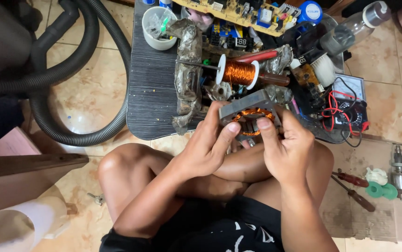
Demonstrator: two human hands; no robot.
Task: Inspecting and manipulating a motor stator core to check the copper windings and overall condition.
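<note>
Left hand (206,145) and right hand (282,148) gripped a grey motor stator (250,113) between their fingertips. Copper winding (251,113) showed between the fingers; a copper wire spool (239,73) lay just beyond them.

Grey copper-wound motor stator (249,112), hand-held

Even indoor light, soft shadows, glare on floor tiles (77,122), sharp focus.

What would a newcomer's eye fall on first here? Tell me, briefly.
First the two hands, left hand and right hand, gripping a grey motor block with copper windings at the centre. Just above it, a spool of copper wire shines on the cluttered low table. A thick grey hose loops across the floor at left.
</note>
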